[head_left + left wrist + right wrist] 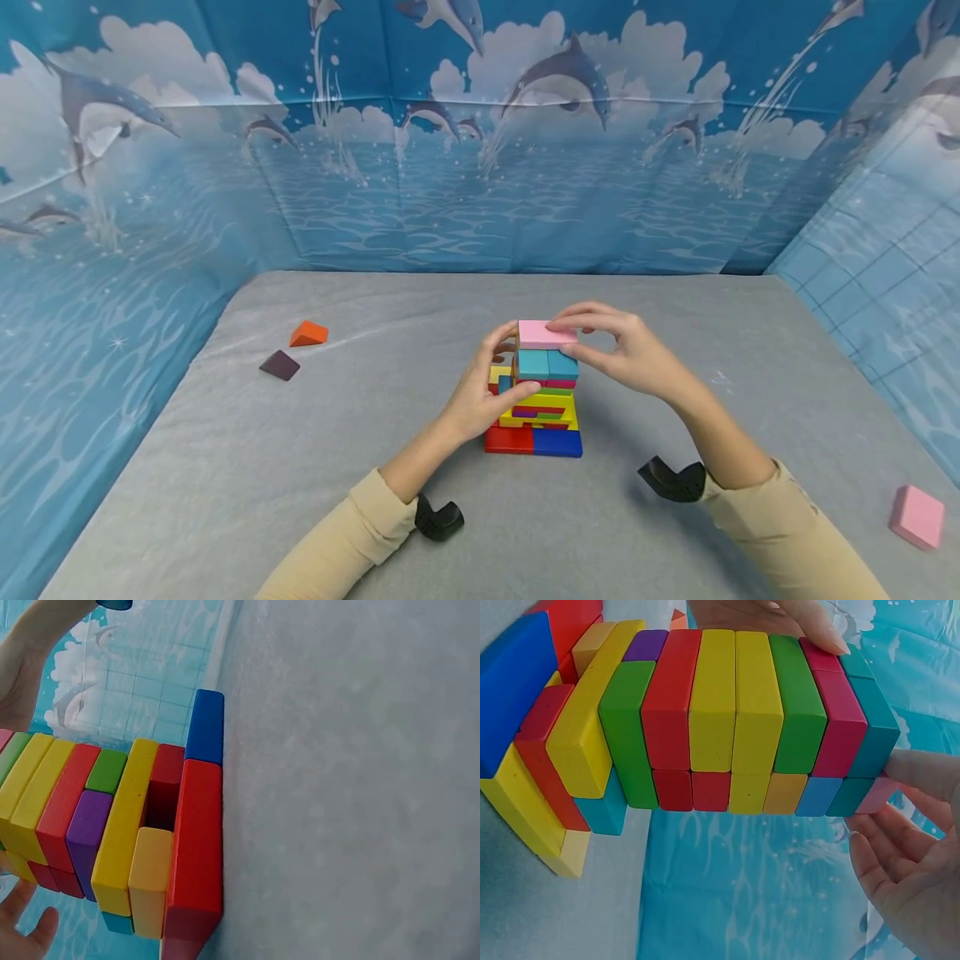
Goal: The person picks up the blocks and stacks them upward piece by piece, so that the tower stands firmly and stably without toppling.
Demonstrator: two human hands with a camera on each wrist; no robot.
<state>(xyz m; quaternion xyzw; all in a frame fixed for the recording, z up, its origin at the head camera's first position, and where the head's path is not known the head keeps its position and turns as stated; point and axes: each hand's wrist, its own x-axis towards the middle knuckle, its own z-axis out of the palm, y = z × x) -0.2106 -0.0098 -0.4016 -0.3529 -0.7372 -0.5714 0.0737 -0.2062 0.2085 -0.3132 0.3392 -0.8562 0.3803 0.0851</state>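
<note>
A tower of coloured wooden blocks (555, 442) stands on a red and blue base, with yellow, green, red, magenta and teal layers above. On its back top edge lies a pink block (536, 335). My right hand (633, 358) pinches that block's right end; in the right wrist view its fingers reach the pink block (876, 796) beside a teal block (874, 720). Alongside the tower's left is my left hand (480, 392), thumb across the front, fingers loosely extended at the back. The left wrist view shows its fingers (46, 924) near the upper layers.
An orange wedge-shaped block (308, 334) and a dark block (280, 365) lie on the grey-covered table (360, 350) at the left. Another pink block (917, 517) is near the right edge. A blue dolphin-print curtain (450, 208) hangs behind and along both sides.
</note>
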